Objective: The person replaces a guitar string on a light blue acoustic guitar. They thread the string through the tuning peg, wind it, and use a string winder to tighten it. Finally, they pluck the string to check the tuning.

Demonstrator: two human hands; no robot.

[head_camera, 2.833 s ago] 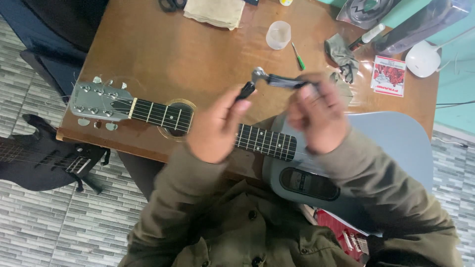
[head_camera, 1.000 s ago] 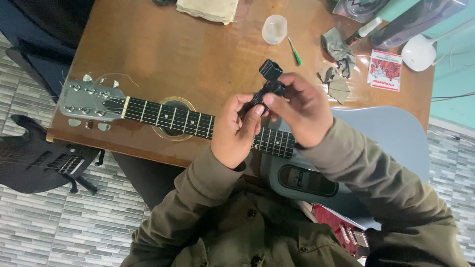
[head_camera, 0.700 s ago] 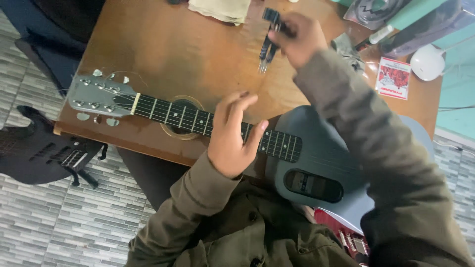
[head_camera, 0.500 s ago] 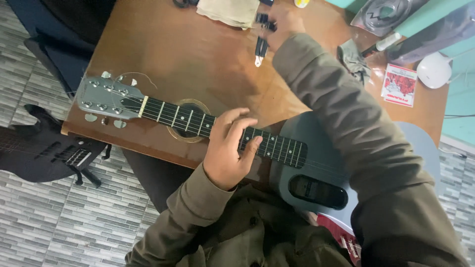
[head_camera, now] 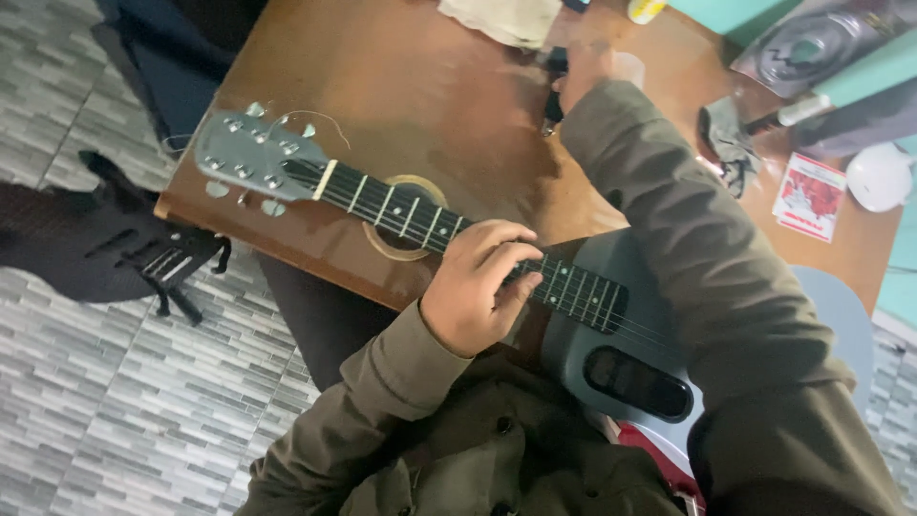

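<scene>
A grey electric guitar (head_camera: 611, 334) lies across the brown wooden table (head_camera: 430, 105), with its headstock (head_camera: 253, 158) towards the left edge. My left hand (head_camera: 478, 287) curls over the black fretboard (head_camera: 401, 212) near the middle of the neck, fingers wrapped on the strings. My right hand (head_camera: 590, 69) is stretched far across the table, blurred, and closed on a small black tool (head_camera: 552, 91) that hangs at its left side. A clear plastic cup (head_camera: 629, 67) stands just beyond that hand.
A roll of tape (head_camera: 420, 250) lies under the neck. At the table's far side are a beige cloth (head_camera: 501, 17), a crumpled grey rag (head_camera: 728, 143), a red packet (head_camera: 810, 196) and a white round object (head_camera: 879, 177). A black guitar (head_camera: 95, 248) lies on the tiled floor at left.
My hands have split apart: the right carried the black tool away across the table to the far side, while the left dropped onto the guitar neck and closed over it.
</scene>
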